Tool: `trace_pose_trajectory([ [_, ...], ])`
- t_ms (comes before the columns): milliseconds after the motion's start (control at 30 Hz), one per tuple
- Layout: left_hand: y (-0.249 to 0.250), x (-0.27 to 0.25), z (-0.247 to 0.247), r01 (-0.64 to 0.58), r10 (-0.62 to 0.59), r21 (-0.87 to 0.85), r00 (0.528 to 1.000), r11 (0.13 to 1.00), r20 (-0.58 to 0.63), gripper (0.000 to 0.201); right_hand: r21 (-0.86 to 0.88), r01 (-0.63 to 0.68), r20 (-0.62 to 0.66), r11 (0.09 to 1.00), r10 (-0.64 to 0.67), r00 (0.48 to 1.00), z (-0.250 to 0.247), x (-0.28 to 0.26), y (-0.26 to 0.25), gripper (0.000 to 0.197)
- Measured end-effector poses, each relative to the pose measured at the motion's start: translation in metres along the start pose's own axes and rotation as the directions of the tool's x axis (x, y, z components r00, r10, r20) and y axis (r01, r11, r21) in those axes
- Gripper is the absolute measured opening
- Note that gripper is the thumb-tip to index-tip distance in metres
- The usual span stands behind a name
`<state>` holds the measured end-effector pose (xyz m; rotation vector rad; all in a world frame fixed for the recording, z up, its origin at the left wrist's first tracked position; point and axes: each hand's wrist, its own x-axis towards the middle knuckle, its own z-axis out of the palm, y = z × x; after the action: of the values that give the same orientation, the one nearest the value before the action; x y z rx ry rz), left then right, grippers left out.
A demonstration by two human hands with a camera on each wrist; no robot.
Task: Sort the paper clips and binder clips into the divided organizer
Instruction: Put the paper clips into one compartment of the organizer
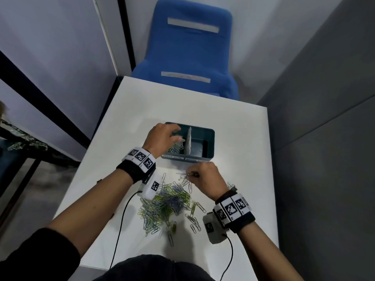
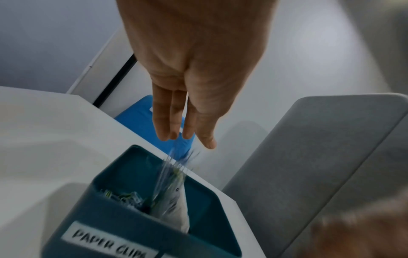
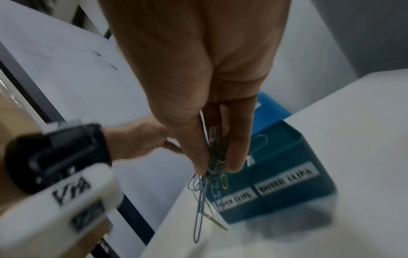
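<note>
A dark teal divided organizer [image 1: 210, 136] stands mid-table, its front labelled PAPER CLIPS [image 2: 108, 243] and BINDER CLIPS [image 3: 287, 180]. My left hand [image 1: 162, 135] hovers over the left compartment with fingers [image 2: 167, 120] straight and spread, and a blurred bunch of paper clips [image 2: 174, 167] falls from it into that compartment, which holds several clips [image 1: 175, 148]. My right hand [image 1: 203, 175] is just in front of the organizer and pinches a bunch of paper clips [image 3: 212, 174] that dangles from its fingertips. A heap of green, blue and silver paper clips [image 1: 168, 203] lies on the white table [image 1: 233, 126].
A pale divider [image 1: 189, 140] splits the organizer; its right compartment [image 1: 199, 147] looks nearly empty. A blue chair [image 1: 190, 47] stands beyond the table's far edge. Grey partition walls close in on both sides. Cables run from both wrist cameras toward me.
</note>
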<state>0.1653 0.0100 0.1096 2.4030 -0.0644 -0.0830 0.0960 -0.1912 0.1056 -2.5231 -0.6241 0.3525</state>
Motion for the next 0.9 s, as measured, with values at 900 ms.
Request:
trace_pose_trajectory([
  [900,-0.104,-0.167,0.102,0.284,-0.395,0.411,0.893,0.866,0.215,0.059,-0.285,-0.424,0.359,0.860,0.506,0.784,0.088,-0.019,0.046,0.053],
])
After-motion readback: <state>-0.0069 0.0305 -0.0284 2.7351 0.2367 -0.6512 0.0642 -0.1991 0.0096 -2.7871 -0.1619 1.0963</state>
